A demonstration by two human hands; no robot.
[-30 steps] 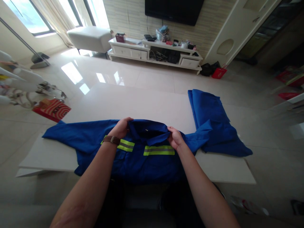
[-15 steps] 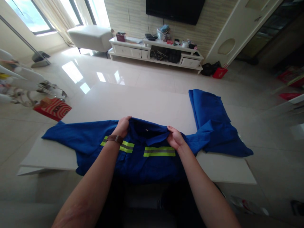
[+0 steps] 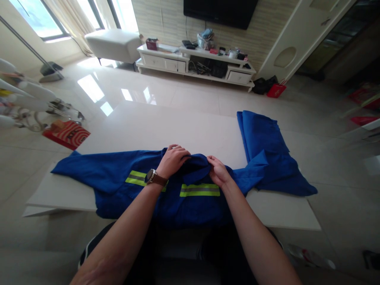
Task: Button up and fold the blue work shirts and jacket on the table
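A blue jacket [image 3: 113, 170] with yellow-green and grey reflective strips lies spread across the near side of the white table [image 3: 166, 122], its sleeves out to both sides. My left hand [image 3: 173, 160], a watch on its wrist, is closed on the left part of the jacket's collar, knuckles up. At the collar's right end, my right hand [image 3: 218, 170] pinches the edge between thumb and fingers. The collar stands partly raised between the two hands. Folded blue cloth [image 3: 261, 138] sits at the table's right, touching the right sleeve.
A red patterned box [image 3: 68, 134] is beside the table's left edge, near a white rack-like object [image 3: 32, 99]. Beyond the table are a white bench [image 3: 114, 45], a low TV cabinet [image 3: 166, 62] holding small items, and a red bag [image 3: 276, 90] on the floor.
My left hand has moved right along the collar and turned, so its back and the watch face now show. The collar opening looks narrower. My right hand has barely moved.
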